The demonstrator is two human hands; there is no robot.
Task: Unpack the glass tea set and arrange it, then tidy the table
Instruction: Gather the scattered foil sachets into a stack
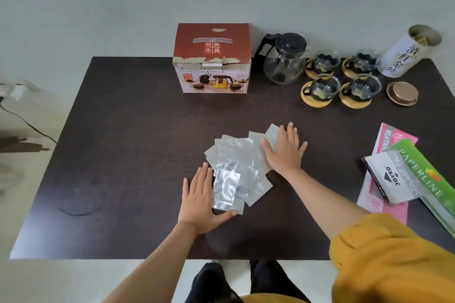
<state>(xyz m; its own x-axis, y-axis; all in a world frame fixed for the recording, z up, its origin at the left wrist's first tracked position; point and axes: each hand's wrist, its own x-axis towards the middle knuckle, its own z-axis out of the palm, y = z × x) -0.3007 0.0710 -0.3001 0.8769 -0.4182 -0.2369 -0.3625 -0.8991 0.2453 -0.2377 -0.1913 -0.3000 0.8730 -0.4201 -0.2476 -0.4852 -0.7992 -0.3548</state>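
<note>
A loose pile of several clear plastic bags (236,155) lies in the middle of the dark table (123,130). My left hand (200,200) lies flat at the pile's near left edge, thumb under the lowest bag. My right hand (283,150) presses flat with spread fingers on the pile's far right side. At the back stand the red tea-set box (213,59), the glass teapot (283,59) with a black lid and handle, and several glass cups (325,87) on round wooden coasters.
A white cylindrical tin (408,51) stands open at the back right, its round lid (402,93) lying in front of it. Paper packs and a small grey box (391,177) lie at the right edge. A cable and plug (14,92) sit off the table's left.
</note>
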